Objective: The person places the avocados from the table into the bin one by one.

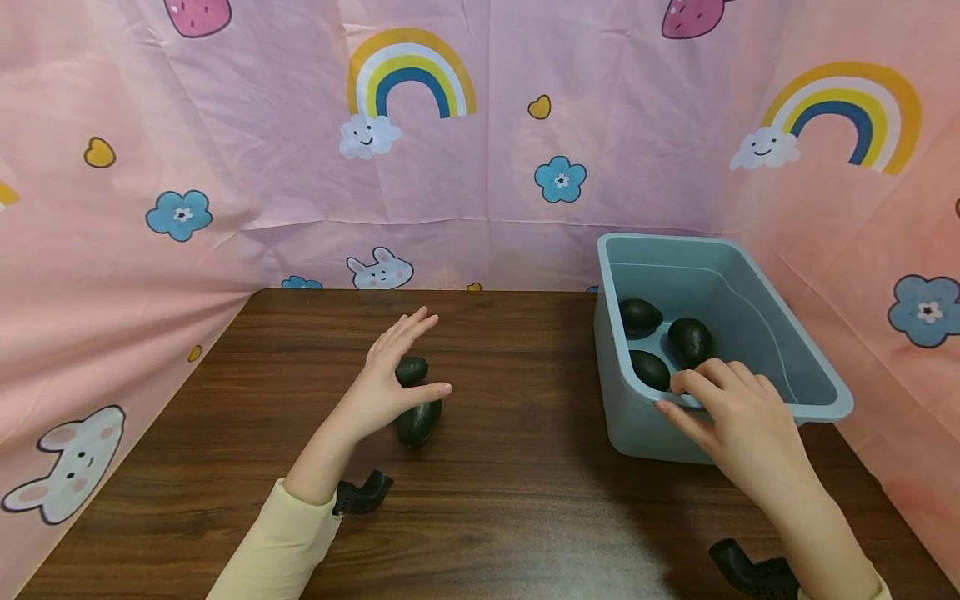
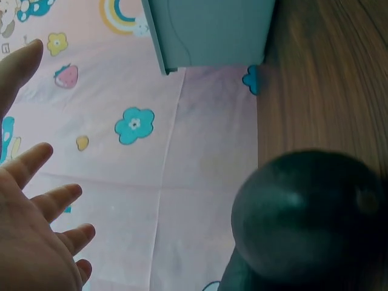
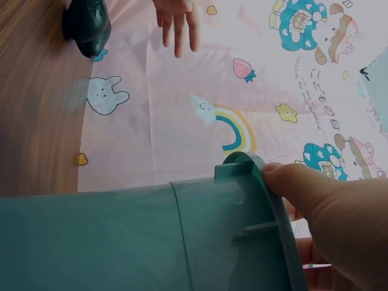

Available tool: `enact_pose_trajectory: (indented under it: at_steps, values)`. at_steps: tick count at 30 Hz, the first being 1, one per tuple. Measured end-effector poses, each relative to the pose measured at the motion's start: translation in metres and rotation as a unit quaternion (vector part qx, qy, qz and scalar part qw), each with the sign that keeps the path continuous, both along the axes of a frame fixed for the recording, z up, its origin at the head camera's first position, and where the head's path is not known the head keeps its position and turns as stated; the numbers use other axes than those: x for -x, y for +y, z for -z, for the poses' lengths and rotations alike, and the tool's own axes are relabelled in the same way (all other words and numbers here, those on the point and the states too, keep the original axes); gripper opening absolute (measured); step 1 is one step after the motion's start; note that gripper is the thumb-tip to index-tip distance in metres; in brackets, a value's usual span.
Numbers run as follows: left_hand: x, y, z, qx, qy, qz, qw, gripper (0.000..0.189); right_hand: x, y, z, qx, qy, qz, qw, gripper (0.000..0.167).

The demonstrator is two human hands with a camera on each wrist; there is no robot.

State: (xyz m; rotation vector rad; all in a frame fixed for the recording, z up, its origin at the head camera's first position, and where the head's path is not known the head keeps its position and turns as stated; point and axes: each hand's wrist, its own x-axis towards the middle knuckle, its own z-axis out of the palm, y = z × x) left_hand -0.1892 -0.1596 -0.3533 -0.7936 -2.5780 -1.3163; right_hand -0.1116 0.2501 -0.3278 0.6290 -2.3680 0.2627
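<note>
Two dark green avocados lie close together on the table; the farther avocado and the nearer avocado are partly covered by my left hand. That hand is over them with fingers extended and thumb apart, holding nothing. In the left wrist view a dark avocado looms large beside the spread fingers. My right hand grips the near rim of a grey-blue plastic bin, thumb outside and fingers over the inner side. Inside the bin are three avocados.
The bin stands on the right part of the brown wooden table. Behind and at both sides hangs a pink patterned cloth. Black wrist mounts are strapped to both forearms.
</note>
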Motion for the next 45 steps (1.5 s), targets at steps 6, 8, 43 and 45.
enact_pose_trajectory:
  at_steps: [6, 8, 43, 45]
  values:
    - [0.004, -0.014, 0.003, 0.006, 0.002, -0.01, 0.9999, 0.083, -0.001, 0.0, 0.0, -0.001, -0.002, 0.0, 1.0, 0.03]
    - [0.006, -0.017, 0.003, 0.006, 0.002, -0.013, 0.9999, 0.082, -0.001, 0.0, -0.001, -0.001, -0.002, 0.0, 1.0, 0.036]
    - [0.015, -0.05, 0.006, -0.04, -0.082, -0.009, 0.9958, 0.078, -0.003, -0.001, -0.004, -0.002, -0.008, 0.005, 1.0, 0.023]
    - [0.016, -0.053, 0.008, -0.041, -0.086, -0.012, 0.9954, 0.079, -0.003, -0.001, -0.004, -0.001, -0.007, 0.004, 1.0, 0.028]
